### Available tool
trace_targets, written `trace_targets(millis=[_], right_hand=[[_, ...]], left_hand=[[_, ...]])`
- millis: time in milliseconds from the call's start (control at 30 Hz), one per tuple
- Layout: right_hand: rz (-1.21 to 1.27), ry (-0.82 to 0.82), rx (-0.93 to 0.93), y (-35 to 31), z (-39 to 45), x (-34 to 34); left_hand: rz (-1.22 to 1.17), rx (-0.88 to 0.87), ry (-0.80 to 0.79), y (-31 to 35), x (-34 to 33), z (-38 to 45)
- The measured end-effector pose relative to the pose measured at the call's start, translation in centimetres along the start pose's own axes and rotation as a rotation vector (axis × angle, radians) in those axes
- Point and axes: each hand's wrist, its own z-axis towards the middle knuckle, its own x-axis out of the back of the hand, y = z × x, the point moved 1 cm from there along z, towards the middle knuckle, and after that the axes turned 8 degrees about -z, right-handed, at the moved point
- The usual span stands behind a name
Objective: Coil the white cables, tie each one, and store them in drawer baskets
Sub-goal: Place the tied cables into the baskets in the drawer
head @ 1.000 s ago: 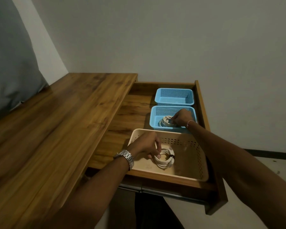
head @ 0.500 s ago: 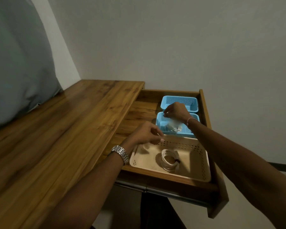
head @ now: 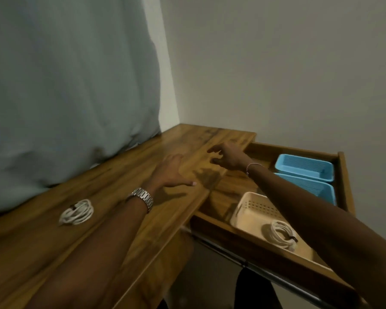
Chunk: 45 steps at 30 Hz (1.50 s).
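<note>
Now both arms outstretched over desk — left hand flat, empty; right hand loosely spread, empty.

No legible text, label or number on anything in view

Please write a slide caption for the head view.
Empty hands over wooden desk; one coiled white cable awaits storing.

Both forearms are bare with no sleeves showing, the left hand wearing a silver metal link-bracelet wristwatch and the right hand a thin pale pink beaded bracelet.
</note>
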Motion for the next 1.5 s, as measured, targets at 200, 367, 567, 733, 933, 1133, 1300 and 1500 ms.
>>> trace_targets(millis=[200,367,567,733,933,1133,1300,1500], right_hand=[[-0.054,-0.070,0.212,-9.6,2.4,-2.3],[-0.069,-0.161,0.364,-14.0,1.6,-4.4],[-0.057,-0.238,0.547,-22.7,1.6,-8.7],[0.086,-0.265,0.581,-27.8,1.5,-11.8],[0.145,-0.297,0.502,-30.5,1.9,-15.2],[0.351,-0.212,0.244,-30.8,3.1,-16.0],[0.653,-0.188,-0.017,-29.5,4.7,-15.8],[0.778,-0.192,-0.099,-26.0,5.9,-15.3]], left_hand=[[0.178,0.208,0.052,-7.6,5.1,-6.9],[0.237,0.350,0.125,-9.9,5.8,-12.8],[0.244,0.485,0.148,-14.8,7.6,-19.1],[0.219,0.522,0.128,-15.9,7.4,-21.9],[0.190,0.506,0.116,-17.2,6.5,-22.2],[0.149,0.499,0.131,-18.8,6.2,-21.7],[0.109,0.488,0.131,-19.8,5.6,-20.2],[0.066,0.436,0.105,-19.0,4.7,-17.2]])
